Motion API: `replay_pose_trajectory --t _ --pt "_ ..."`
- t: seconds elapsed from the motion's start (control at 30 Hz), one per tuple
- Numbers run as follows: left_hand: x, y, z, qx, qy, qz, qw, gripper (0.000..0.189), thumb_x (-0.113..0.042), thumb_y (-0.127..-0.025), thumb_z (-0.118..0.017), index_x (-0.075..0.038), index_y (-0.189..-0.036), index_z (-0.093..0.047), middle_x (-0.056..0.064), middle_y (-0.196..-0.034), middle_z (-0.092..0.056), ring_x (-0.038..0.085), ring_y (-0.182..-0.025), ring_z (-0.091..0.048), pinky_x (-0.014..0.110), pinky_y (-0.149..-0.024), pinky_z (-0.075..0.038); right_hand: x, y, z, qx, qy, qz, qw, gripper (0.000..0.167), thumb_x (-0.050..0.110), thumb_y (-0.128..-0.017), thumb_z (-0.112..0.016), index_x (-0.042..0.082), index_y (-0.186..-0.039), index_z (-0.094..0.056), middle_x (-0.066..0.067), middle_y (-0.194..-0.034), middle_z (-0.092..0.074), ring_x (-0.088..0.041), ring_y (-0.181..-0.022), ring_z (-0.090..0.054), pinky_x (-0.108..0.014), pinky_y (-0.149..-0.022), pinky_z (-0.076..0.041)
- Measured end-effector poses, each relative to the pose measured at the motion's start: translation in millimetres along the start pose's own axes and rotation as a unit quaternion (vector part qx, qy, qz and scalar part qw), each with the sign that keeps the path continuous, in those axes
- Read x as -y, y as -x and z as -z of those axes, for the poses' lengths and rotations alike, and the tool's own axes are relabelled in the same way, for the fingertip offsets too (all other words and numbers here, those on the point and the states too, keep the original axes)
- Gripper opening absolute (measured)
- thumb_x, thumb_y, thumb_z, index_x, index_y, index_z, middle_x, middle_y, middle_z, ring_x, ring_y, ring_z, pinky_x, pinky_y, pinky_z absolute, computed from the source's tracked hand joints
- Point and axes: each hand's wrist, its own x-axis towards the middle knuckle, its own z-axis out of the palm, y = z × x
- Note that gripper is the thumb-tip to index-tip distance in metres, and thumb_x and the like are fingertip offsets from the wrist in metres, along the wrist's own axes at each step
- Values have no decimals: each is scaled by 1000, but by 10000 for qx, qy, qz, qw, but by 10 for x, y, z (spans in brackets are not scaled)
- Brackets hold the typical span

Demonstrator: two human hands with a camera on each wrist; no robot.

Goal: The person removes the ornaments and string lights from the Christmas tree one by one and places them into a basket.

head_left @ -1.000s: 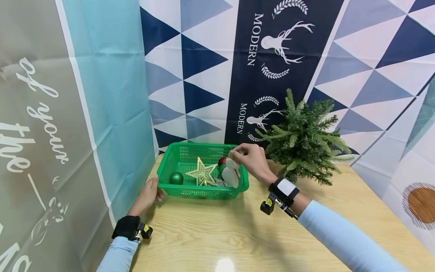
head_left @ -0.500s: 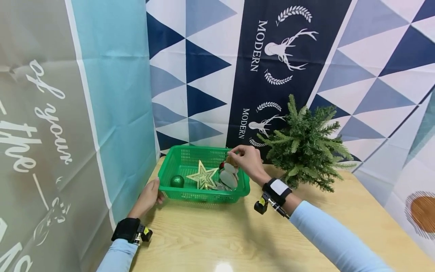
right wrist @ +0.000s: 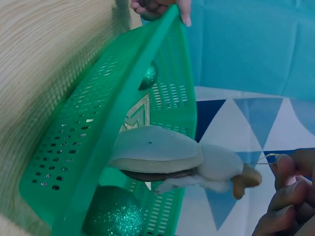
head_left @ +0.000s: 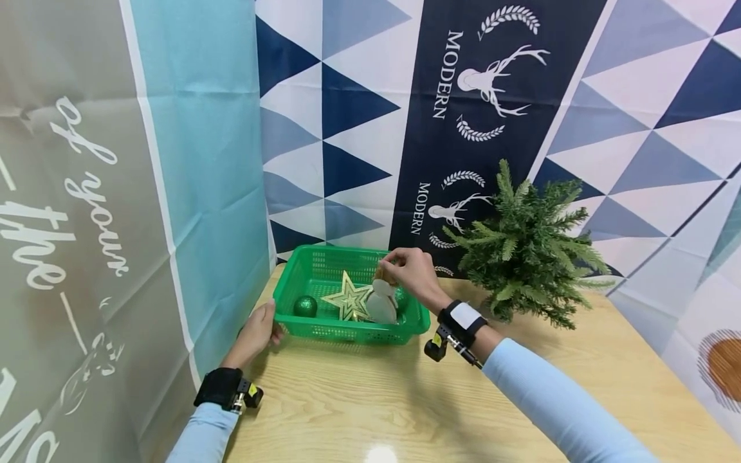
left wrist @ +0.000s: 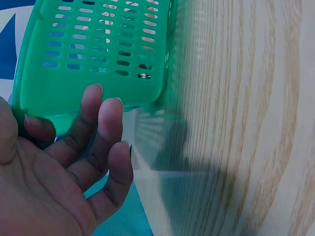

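A white two-lobed hanging ornament (right wrist: 157, 150) with a brown top hangs by a thin string loop. My right hand (head_left: 413, 273) pinches that string between thumb and finger, with the ornament low over the right side of a green plastic basket (head_left: 341, 331). At the basket's left end, my left hand (head_left: 257, 331) grips the rim; the left wrist view has its other fingers (left wrist: 110, 118) loosely bent by the end wall. Inside the basket lie a gold star (head_left: 347, 297), a green glitter ball (head_left: 305, 306) on the left and another green ball (right wrist: 115, 211) on the right, partly hidden by the ornament.
A small artificial fir tree (head_left: 529, 247) stands on the wooden table (head_left: 347, 399), right of the basket. Patterned cloth (head_left: 359, 128) hangs behind the table, and a grey and teal sheet (head_left: 202, 161) hangs on the left.
My right hand has moved left with the ornament, lowering it slightly inside the basket. The red ball seen earlier is now hidden. My left hand stays at the rim, and the head view has shifted.
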Motion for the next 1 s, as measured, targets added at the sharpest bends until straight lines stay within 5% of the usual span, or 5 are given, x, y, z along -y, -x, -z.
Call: replay_pose_trajectory --t 0.23,0.4,0.63,0.77,1.0 --pt "-50 19 -63 -31 30 -5 10000 56 -46 -106 -17 -1 -91 -47 15 -75 -62 21 -60 -59 32 -62 -50 -59 -29 -89 408 68 -140 9990 14 31 -93 -65 20 -93 -74 -2 -69 -69 -24 -60 -63 -26 -48 -34" --pt "-73 -1 -131 6 30 12 10000 58 -49 -105 -16 -2 -88 -45 14 -75 -62 22 -61 -59 32 -66 -50 -161 -19 -114 358 343 -138 9987 14 30 -93 -65 19 -93 -75 -2 -75 -72 -12 -58 -61 -25 -48 -34" --pt "-118 -23 -166 1 40 -29 10000 62 -51 -104 -16 0 -91 -46 15 -76 -63 22 -61 -60 32 -67 -50 -268 -76 -61 247 550 -165 9980 16 30 -93 -65 19 -95 -76 -3 -82 -74 -18 -64 -64 -26 -51 -40" --pt "-150 -5 -203 55 126 7 9999 59 -50 -105 -17 0 -89 -45 17 -78 -62 23 -62 -59 35 -68 -50 -311 -75 -34 322 477 -258 9980 19 31 -94 -65 18 -103 -75 -5 -89 -75 -22 -73 -69 -26 -53 -44" --pt "-168 -29 -254 246 -28 -21 9997 56 -46 -106 -17 -1 -91 -46 16 -79 -62 22 -62 -59 32 -66 -49 -350 30 48 521 502 -470 9963 30 31 -96 -61 21 -123 -64 -7 -97 -74 -18 -54 -62 -27 -46 -46"
